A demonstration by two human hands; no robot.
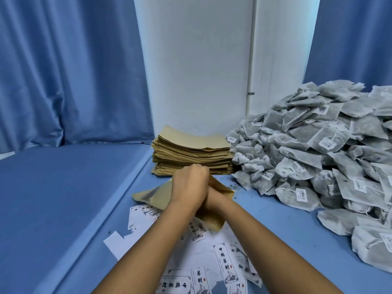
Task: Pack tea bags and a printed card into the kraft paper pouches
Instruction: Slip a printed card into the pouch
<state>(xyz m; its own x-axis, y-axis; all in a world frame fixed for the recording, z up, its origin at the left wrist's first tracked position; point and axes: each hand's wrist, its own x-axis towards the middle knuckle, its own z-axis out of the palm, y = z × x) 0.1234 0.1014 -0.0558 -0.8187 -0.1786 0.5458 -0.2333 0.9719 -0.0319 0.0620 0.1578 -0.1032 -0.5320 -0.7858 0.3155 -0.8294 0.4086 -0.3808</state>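
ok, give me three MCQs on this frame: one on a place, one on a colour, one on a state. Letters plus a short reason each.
1. Where does the heap of tea bags lie relative to the stack of kraft pouches?
A. left of it
B. right of it
C. on top of it

2. What colour is the table cover?
A. blue
B. green
C. red

3. What are the left hand and right hand doing?
A. resting flat on the printed cards
B. reaching into the tea bag heap
C. holding one kraft pouch between them

Answers:
1 B, the heap fills the right side, touching the stack's right edge.
2 A, the cover is blue like the curtains.
3 C, both hands meet on a pouch above the printed cards.
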